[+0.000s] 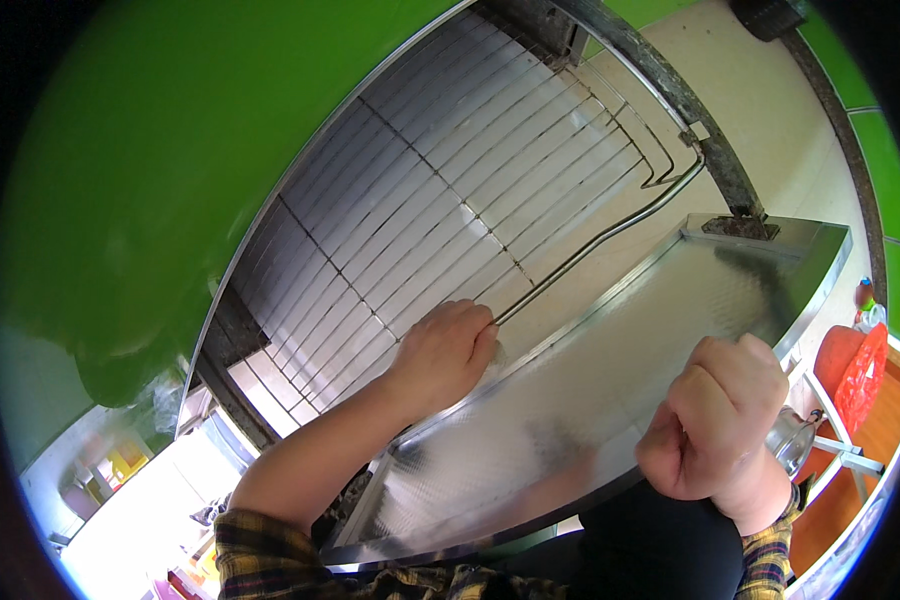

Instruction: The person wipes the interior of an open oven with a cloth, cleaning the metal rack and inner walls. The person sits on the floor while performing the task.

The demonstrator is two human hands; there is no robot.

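A pull-out wire rack with thin metal bars spans the open cabinet before me. My left hand is closed around the thick metal front rail of that rack. Below the rail lies a tilted, metal-framed panel with a shiny, finely patterned silver inner face. My right hand is curled into a fist over the panel's near right edge. Nothing shows in that fist, though its palm side is partly hidden.
A glossy green surface fills the upper left. A dark, worn metal strip runs along the cabinet's right side to a bracket on the panel. At right are a red plastic bag, a metal pot and a white frame.
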